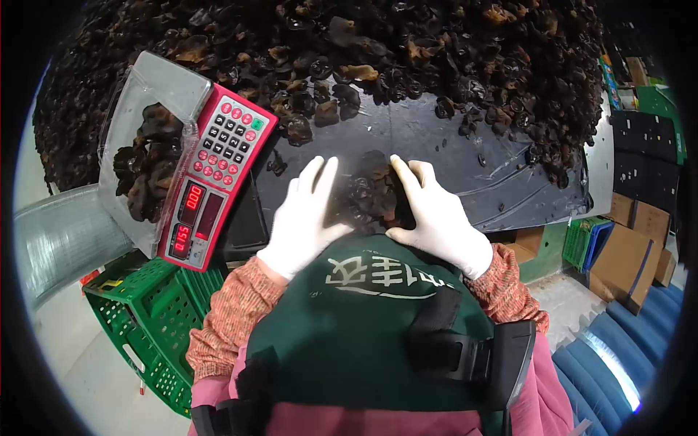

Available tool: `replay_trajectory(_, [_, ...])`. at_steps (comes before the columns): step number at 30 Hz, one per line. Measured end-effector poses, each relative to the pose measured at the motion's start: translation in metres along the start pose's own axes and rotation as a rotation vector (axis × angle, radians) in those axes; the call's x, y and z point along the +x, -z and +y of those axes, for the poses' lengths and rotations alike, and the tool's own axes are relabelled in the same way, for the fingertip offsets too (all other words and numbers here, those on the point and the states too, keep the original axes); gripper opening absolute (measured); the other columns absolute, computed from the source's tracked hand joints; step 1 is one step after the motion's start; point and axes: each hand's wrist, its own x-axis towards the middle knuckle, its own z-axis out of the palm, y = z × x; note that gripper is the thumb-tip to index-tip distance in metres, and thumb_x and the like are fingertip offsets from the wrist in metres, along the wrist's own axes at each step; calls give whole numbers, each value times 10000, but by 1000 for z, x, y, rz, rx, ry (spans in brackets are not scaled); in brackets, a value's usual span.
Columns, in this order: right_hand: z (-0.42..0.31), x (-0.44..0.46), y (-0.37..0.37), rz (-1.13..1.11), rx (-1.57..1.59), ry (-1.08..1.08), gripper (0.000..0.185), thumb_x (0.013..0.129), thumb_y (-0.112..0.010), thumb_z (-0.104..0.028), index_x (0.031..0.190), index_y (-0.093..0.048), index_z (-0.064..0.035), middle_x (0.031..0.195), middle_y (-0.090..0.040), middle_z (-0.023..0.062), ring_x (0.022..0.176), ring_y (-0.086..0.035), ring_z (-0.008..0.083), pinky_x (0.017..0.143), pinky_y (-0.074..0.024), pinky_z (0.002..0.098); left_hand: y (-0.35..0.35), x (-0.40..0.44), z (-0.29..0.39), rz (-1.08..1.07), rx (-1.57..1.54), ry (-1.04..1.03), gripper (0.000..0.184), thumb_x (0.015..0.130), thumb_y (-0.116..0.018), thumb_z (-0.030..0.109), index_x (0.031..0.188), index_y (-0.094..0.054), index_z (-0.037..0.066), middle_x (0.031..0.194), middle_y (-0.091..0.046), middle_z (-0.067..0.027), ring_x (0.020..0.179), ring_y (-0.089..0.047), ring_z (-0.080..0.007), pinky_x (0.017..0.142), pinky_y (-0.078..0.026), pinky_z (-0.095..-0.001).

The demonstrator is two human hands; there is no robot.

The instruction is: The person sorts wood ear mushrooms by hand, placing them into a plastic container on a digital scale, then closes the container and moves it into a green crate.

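The left hand in a white glove [304,218] and right hand in a white glove [445,218] curve around a dark brown, wrinkly clump [372,190] by the black, plastic-covered table [443,171], fingers apart, maybe keeping bits together.

A perforated green plastic crate [156,320] is sitting at lower left; on the right, a cardboard carton [622,261] is resting near a green basket [578,243], with blue ribbed sheeting [600,363] lying below.
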Motion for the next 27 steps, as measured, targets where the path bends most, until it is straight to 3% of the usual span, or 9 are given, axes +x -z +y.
replay_trajectory(4, [-7, 14, -13, -4, 89, 4, 980, 713, -812, -117, 1568, -345, -8, 1298, -508, 236, 1040, -666, 402, 863, -584, 430, -15, 14, 0, -18, -24, 17, 380, 906, -756, 145, 1264, -683, 41, 1266, -690, -161, 1134, -663, -310, 1020, -516, -401])
replay_trajectory(9, [3, 28, -27, 147, 236, -20, 745, 761, -773, -108, 1438, -471, -35, 1248, -554, 217, 1075, -654, 415, 898, -571, 441, -18, 43, -16, -59, -194, 75, 400, 899, -771, 152, 1272, -680, 41, 1267, -692, -154, 1122, -669, -296, 1015, -517, -389])
replay_trajectory(10, [7, 32, -25, 194, 323, 10, 625, 781, -755, -102, 1357, -522, -33, 1233, -590, 210, 1111, -658, 402, 941, -561, 422, -16, 48, -17, -68, -251, 93, 404, 897, -774, 153, 1274, -679, 41, 1268, -692, -153, 1119, -670, -294, 1014, -517, -387])
replay_trajectory(15, [-4, 39, -4, 74, 717, -95, 536, 796, -735, -97, 1298, -576, 5, 1154, -665, 123, 1093, -634, 185, 992, -504, 327, 7, 54, -6, -84, -582, 123, 425, 890, -789, 159, 1282, -676, 41, 1269, -694, -147, 1107, -676, -280, 1008, -517, -375])
replay_trajectory(20, [-42, 69, 25, 98, 509, 91, 505, 798, -756, -109, 1263, -587, -7, 1128, -671, 153, 1082, -672, 228, 955, -533, 353, 67, 42, 11, 48, -653, 31, 446, 882, -803, 165, 1290, -673, 41, 1270, -696, -140, 1095, -681, -267, 1002, -518, -363])
replay_trajectory(22, [-83, 90, 47, 39, 571, 148, 499, 793, -745, -103, 1256, -586, -7, 1111, -664, 153, 1072, -679, 250, 954, -534, 353, 97, 34, 6, 188, -571, 38, 441, 877, -808, 164, 1281, -678, 43, 1268, -698, -139, 1095, -681, -268, 1000, -519, -365])
replay_trajectory(23, [-100, 104, 52, 121, 433, 343, 493, 793, -723, -88, 1257, -578, -3, 1121, -657, 157, 1070, -686, 263, 948, -539, 362, 115, 28, 4, 274, -512, 46, 439, 875, -810, 163, 1277, -680, 44, 1267, -698, -138, 1095, -681, -269, 998, -520, -366])
replay_trajectory(27, [-175, 155, 57, 174, 253, 716, 498, 775, -728, -82, 1238, -561, -5, 1124, -595, 222, 1027, -640, 415, 907, -541, 446, 179, -10, -21, 652, -215, 131, 431, 866, -818, 160, 1261, -689, 48, 1262, -701, -135, 1096, -681, -271, 993, -522, -371])
